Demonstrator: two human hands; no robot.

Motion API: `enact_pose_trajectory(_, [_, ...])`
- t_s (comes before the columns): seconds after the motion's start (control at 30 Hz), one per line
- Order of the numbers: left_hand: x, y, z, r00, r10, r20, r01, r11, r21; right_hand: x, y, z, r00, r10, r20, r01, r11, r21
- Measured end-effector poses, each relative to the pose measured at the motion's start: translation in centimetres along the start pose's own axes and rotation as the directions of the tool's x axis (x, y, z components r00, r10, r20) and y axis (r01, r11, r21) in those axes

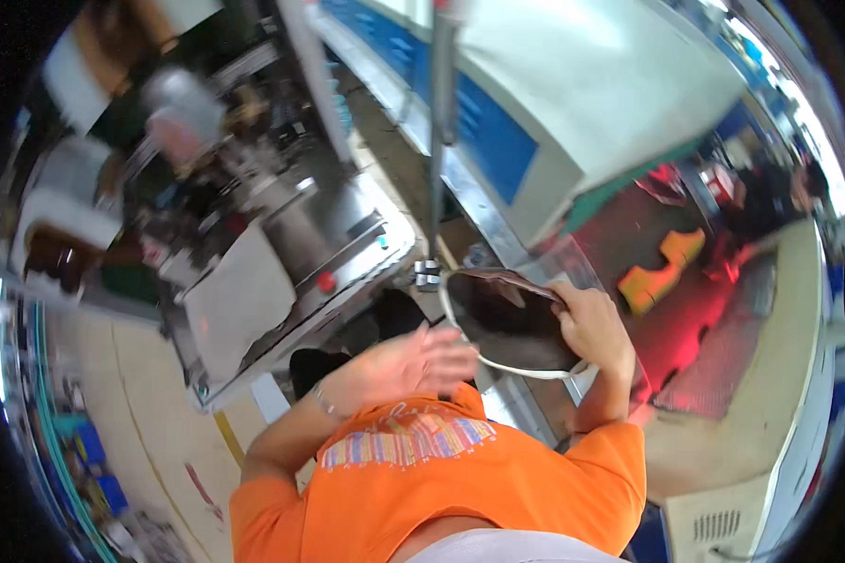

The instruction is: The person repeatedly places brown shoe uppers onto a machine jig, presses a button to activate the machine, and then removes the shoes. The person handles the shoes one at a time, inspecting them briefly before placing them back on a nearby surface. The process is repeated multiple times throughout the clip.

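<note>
So the thing in play is a dark brown, rounded, pouch-like piece with a white edging [516, 328], and it sits right in front of the person's orange T-shirt [479, 469], between the two hands but way more on the right one's side. The right hand [593, 324] has it by the upper right edge, fingers curled over the rim, so that grip's closed on it. Left hand [418, 364] is open, fingers pretty much straight, nothing in it that shows. It's just beside the piece's lower left edge; it's motion-blurred, so can't tell if the fingertips actually touch the white edging.

Off to the left there's a grey metal machine table [305, 225] with a whitish flat sheet [239, 300] on it. Over on the right, yellow-orange flat pieces [650, 287] lie on a dark, red-lit surface [667, 328], well apart from the brown one.
</note>
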State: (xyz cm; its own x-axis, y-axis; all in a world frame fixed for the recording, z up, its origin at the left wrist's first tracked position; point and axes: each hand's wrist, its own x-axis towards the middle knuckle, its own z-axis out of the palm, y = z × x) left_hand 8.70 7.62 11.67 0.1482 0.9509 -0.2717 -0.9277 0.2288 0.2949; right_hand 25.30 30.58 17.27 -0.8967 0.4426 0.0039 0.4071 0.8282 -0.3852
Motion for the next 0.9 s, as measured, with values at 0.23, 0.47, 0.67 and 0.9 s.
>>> enact_pose_trajectory(0.23, [-4.3,10.3,-0.7,0.744,0.57,-0.349,-0.626,0.777,-0.066,1.3,-12.6,1.3,0.816,-0.574,-0.074,0.568,0.818,-0.085])
enact_pose_trajectory(0.47, [-13.0,13.0,4.3,0.579,0.809,-0.098,-0.709,0.559,0.429,7.4,-10.3,3.3,0.722,-0.651,0.234,0.441,0.694,0.569])
enact_pose_trajectory(0.67, [-17.4,14.4,7.7,0.614,0.788,0.043,-0.383,0.25,0.889,17.4,-10.7,2.5,0.863,-0.372,-0.341,0.496,0.497,0.712])
enact_pose_trajectory(0.9, [-19.7,14.7,8.5,0.803,0.584,-0.114,-0.164,0.401,0.901,21.3,-24.1,2.3,0.403,-0.914,-0.048,0.413,0.135,0.901])
